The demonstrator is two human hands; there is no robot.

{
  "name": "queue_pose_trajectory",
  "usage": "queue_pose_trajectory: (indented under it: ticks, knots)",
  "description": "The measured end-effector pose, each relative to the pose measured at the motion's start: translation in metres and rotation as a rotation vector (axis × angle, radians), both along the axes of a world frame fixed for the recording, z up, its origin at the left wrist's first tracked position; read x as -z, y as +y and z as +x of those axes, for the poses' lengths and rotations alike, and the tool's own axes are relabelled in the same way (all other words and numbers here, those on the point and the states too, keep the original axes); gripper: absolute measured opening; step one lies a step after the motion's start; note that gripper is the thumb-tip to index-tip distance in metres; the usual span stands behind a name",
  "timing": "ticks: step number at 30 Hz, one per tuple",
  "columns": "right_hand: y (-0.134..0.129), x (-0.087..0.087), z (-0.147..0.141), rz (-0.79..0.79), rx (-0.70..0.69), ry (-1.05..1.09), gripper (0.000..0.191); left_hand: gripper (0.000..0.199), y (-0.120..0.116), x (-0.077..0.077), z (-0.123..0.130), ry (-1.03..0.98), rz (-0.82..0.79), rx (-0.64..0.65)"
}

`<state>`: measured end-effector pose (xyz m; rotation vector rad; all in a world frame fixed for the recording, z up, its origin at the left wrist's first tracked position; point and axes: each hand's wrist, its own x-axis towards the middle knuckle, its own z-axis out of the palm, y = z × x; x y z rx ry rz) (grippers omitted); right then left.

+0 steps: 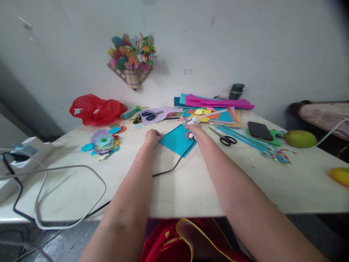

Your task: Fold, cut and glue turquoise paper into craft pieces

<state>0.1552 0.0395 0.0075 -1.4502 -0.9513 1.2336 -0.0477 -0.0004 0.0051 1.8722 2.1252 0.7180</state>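
A square sheet of blue paper (177,140) lies on the table in front of me, one corner pointing toward me. At its left corner is my left hand (153,137), fingers curled and closed on the paper's edge. My right hand (196,130) grips a white glue gun (192,120) over the sheet's far right part, with a pale glue stick (212,114) jutting from its back. The gun's black cord (177,163) crosses the paper and runs under my left forearm. My fingers partly hide the gun, and its tip is hard to make out.
Black-handled scissors (227,140) lie right of my right hand, beside blue strips (242,138) and a phone (260,131). Stacked paper flowers (103,142) sit on the left, near a red plastic bag (95,109). Coloured sheets (218,102) lie behind. A power strip (29,154) and loose cables occupy the left edge.
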Motion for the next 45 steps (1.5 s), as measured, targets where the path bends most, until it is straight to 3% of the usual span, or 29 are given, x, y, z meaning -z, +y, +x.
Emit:
queue_pose_trajectory:
  ticks: [8, 23, 32, 45]
  knots:
    - [-0.0023, -0.0015, 0.0003, 0.033, -0.012, -0.015, 0.010, 0.017, 0.0022, 0.0023, -0.0017, -0.007, 0.007, 0.003]
    - [0.0016, 0.0009, 0.0006, 0.047, 0.010, -0.036, 0.026, 0.017, 0.0019, 0.0012, -0.0011, -0.015, -0.009, 0.001]
    - [-0.0041, -0.0039, 0.0008, 0.009, -0.036, -0.037, 0.015, 0.016, 0.0031, 0.0027, -0.0013, -0.017, 0.004, 0.005]
    - [-0.0072, -0.0084, -0.0003, -0.013, -0.060, -0.071, 0.019, 0.014, 0.0048, 0.0037, -0.0033, -0.033, 0.002, 0.010]
